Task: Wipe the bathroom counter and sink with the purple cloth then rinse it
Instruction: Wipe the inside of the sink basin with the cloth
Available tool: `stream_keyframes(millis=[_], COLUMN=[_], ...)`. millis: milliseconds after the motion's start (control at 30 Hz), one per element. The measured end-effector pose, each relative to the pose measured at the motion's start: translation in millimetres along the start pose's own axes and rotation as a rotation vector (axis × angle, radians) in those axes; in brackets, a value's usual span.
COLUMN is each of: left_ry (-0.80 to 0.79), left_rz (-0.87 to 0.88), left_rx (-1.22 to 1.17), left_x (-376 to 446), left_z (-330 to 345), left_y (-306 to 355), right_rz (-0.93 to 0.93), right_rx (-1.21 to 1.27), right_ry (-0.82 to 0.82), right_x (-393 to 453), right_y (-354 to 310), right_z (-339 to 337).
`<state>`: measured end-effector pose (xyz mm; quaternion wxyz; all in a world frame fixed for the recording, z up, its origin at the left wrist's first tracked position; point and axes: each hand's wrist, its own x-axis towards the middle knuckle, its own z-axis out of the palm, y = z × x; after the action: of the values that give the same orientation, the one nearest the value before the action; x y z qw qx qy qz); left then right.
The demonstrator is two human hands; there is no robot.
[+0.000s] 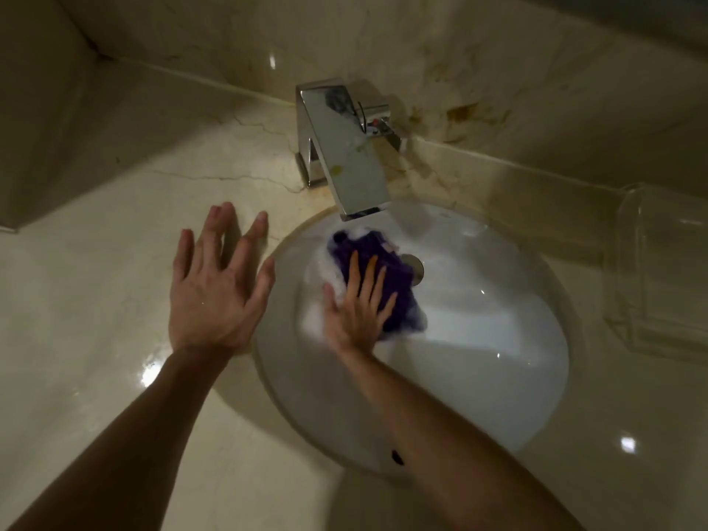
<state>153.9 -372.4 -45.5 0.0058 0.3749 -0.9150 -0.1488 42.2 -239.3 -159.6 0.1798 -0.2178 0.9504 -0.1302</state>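
- Marble counter [95, 300], glossy, surrounds 1 white sink [498, 320]; chrome faucet [344, 155] stands at the rear rim.
- Purple cloth [377, 258] lies in the sink below the spout, foam at its edges, beside the drain [415, 264].
- Right hand [358, 308] presses flat on the cloth, fingers spread.
- Left hand [214, 285] open, fingers splayed, over the counter at the sink's left rim; contact cannot be told.
- Clear container [666, 270] on the counter, far right.

Purple cloth [377, 275] crumpled, sudsy, in white sink [479, 339], beside drain, marble counter [95, 300]
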Motion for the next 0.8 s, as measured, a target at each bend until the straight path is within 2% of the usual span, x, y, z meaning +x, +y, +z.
stream_keyframes(millis=[267,333,400,500,600,700,800], left_ry=[0.035,0.051,0.05,0.042,0.03,0.023,0.029], left_rz=[0.028,0.024,0.025,0.018,0.011,0.008,0.004], left_rx=[-0.02,-0.02,-0.017,0.005,0.003,-0.005,0.003], left_x=[-1.4,-2.9,-1.3,-1.2,-2.9,-4.0,-3.7], left_z=[-1.7,-2.7,-0.7,1.8,2.0,0.6,2.7], left_y=[-0.4,-0.3,-0.8,-1.7,0.3,2.3,0.8], right_rz=[-0.54,-0.537,-0.44,-0.403,-0.568,-0.621,-0.611], right_rx=[-0.287,-0.346,-0.318,-0.206,0.004,0.071,0.009], right_ry=[-0.07,-0.048,-0.023,-0.017,-0.149,-0.166,-0.104], right_x=[61.0,56.8,32.2,-34.0,-71.8,-50.0,-8.3], right_y=[116.8,146.5,161.0,146.3,98.9,54.7,35.7], right_z=[-35.7,-51.7,-50.2,-28.4,-14.4,-6.0,-3.1])
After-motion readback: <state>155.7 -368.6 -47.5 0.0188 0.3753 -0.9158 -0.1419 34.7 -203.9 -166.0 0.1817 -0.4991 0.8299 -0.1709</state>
